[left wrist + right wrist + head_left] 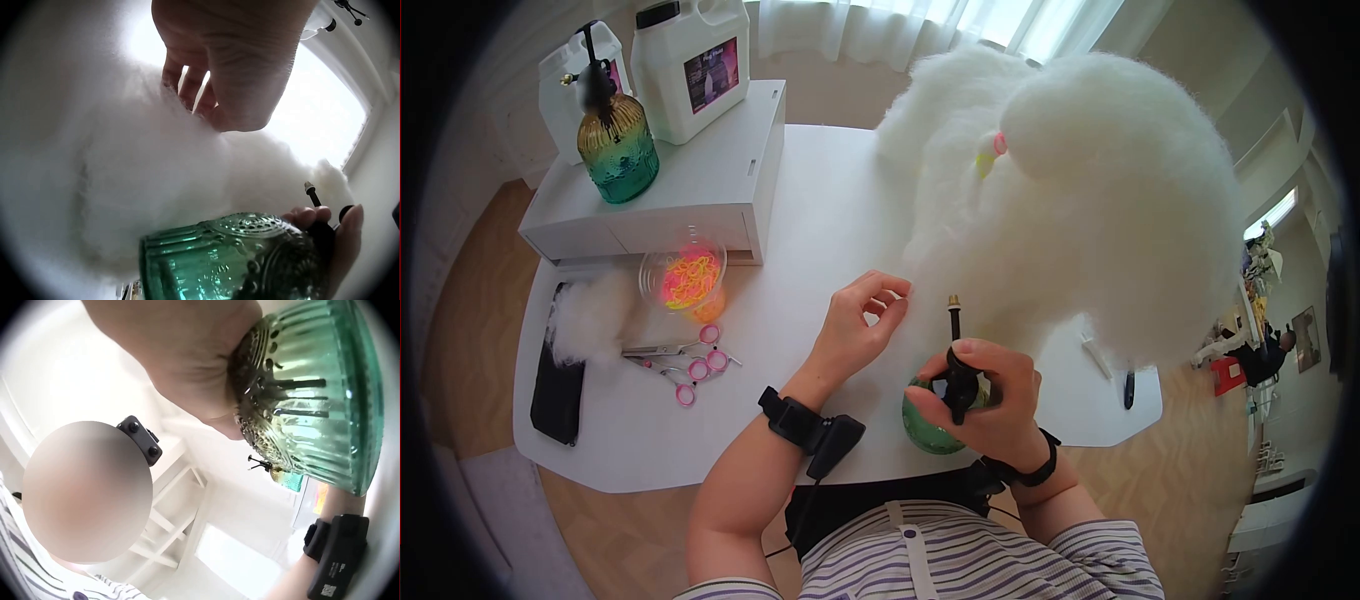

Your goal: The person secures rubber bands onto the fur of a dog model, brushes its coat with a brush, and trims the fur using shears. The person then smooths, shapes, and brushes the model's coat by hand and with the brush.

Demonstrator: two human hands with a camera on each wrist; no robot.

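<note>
A large mass of fluffy white fur (1100, 210), dog-like in shape, stands on the right of the white table, with a pink and a yellow band in it. At its lower left edge is my left hand (855, 325), fingers bent toward the thumb; in the left wrist view those fingertips pinch wisps of the fur. My right hand (1010, 395) grips the black pump neck of a green glass spray bottle (212, 262), its nozzle pointing toward the fur. The bottle's ribbed base shows in the right wrist view, tipped sideways there.
At the left stands a white drawer box (650, 222) bearing an amber-green spray bottle (620, 155) and white jugs (692, 75). Before it are a cup (662, 290) of coloured bands, pink-handled scissors (698, 368), loose fur (590, 320) and a black pouch (557, 400).
</note>
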